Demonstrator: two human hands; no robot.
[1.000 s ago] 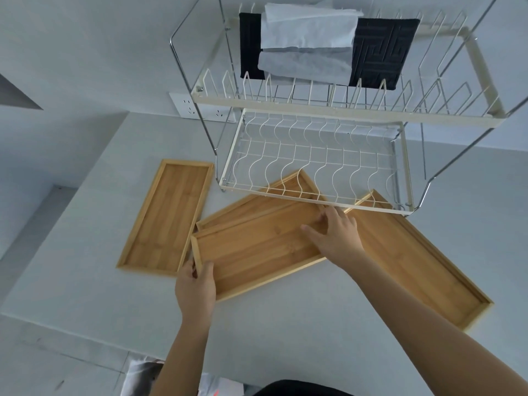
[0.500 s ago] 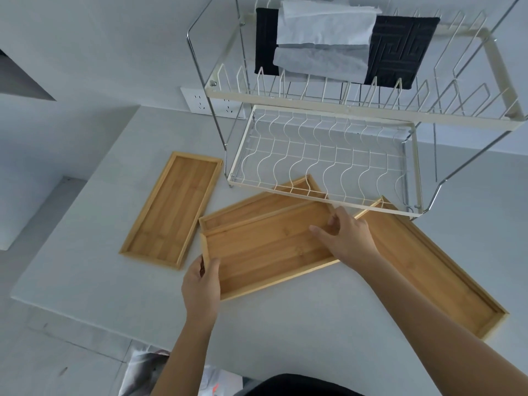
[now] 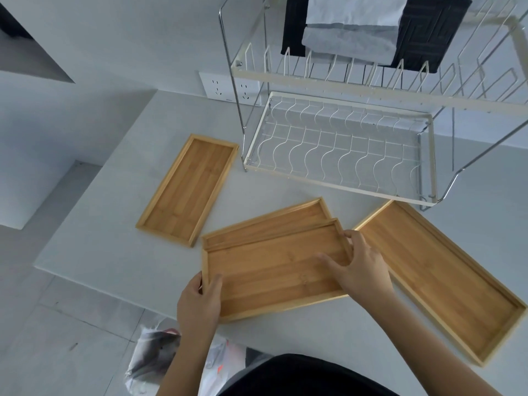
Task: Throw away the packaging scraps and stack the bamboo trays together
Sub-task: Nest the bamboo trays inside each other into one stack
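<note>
Several bamboo trays lie on the grey counter. The middle tray (image 3: pixel 265 272) rests partly on top of a second tray (image 3: pixel 265 224), whose far strip shows behind it. My left hand (image 3: pixel 200 304) grips the middle tray's near left corner. My right hand (image 3: pixel 358 267) holds its right end, thumb inside, fingers over the rim. A narrow tray (image 3: pixel 188 187) lies apart at the left. A long tray (image 3: pixel 440 278) lies at an angle on the right, beside my right hand.
A two-tier white wire dish rack (image 3: pixel 340 155) stands at the back, with black and white folded items on its top shelf (image 3: pixel 371 30). A plastic bag with scraps (image 3: pixel 160 358) sits on the floor below the counter's front edge. A wall socket (image 3: pixel 225 87) is behind.
Both hands have drawn the middle tray and the one under it toward me, clear of the rack's lower shelf. The view has tilted down and come closer.
</note>
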